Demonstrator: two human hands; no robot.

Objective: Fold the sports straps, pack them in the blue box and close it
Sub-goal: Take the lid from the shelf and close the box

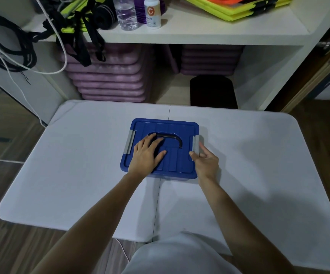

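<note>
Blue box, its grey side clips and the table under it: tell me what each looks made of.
Blue box: likely moulded plastic, semi-matte, judging by its ribbed lid and rounded corners.
Grey clips: probably plastic too, lighter and dull.
Table: smooth white top, possibly plastic, with a centre seam; material uncertain.

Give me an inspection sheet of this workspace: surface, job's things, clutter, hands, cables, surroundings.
Surface: white table, bare except for the box.
Job's things: blue box with lid on; grey latch on its left side, grey latch on its right; no straps seen on the table.
Clutter: nothing seen on the table.
Hands: left hand flat on the lid; right hand at the right latch.
Cables: white cable and black cords hang at left.
Surroundings: shelf with water bottle, white bottle; purple stacks underneath.
</note>
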